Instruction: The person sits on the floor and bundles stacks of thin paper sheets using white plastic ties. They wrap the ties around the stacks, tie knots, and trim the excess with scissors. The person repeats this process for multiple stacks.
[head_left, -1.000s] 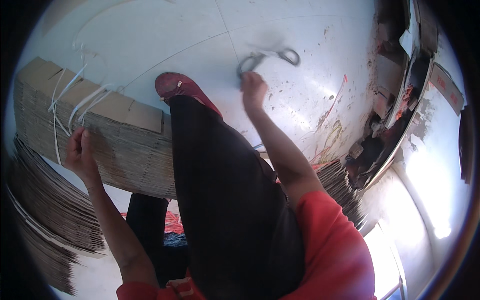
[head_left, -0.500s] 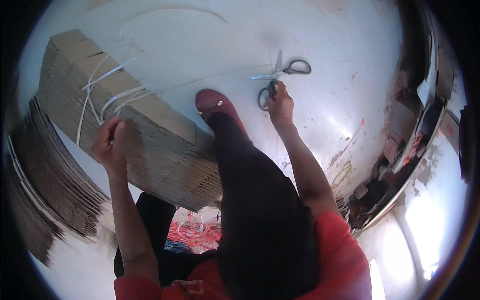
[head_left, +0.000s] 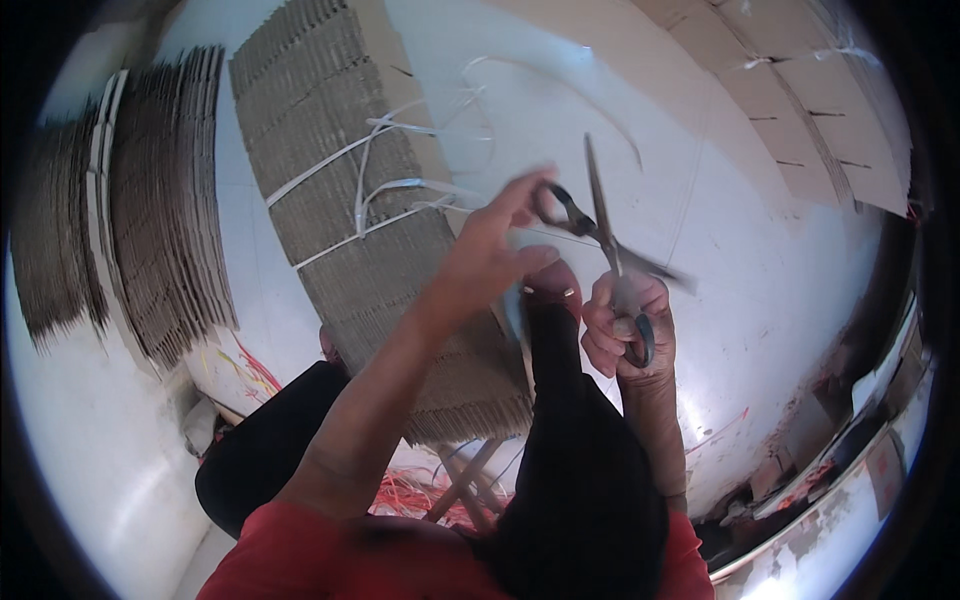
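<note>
My right hand (head_left: 655, 350) grips one black handle of a pair of scissors (head_left: 606, 232), whose blades are spread apart. My left hand (head_left: 485, 245) reaches up to the other handle loop; its fingers and thumb are apart, with the fingertips at the loop's edge, slightly blurred. Whether a finger passes through the loop is hard to see. Below and left of the hands lies a long stack of flat cardboard (head_left: 340, 180), seen edge-on. Loose white straps (head_left: 400, 185) lie across it, some curling over its right side.
More cardboard stacks (head_left: 170, 200) stand at the far left. Strapped cardboard bundles (head_left: 790, 110) are at the upper right. My red shoe (head_left: 553, 283) is on the pale floor beside the middle stack. Red strapping scraps (head_left: 440, 495) lie beneath me, and clutter (head_left: 800, 460) lines the right edge.
My left hand has left the stack's straps and moved right to the scissors. The scissors, in my right hand, have come closer to my body. The whole view has shifted leftward.
</note>
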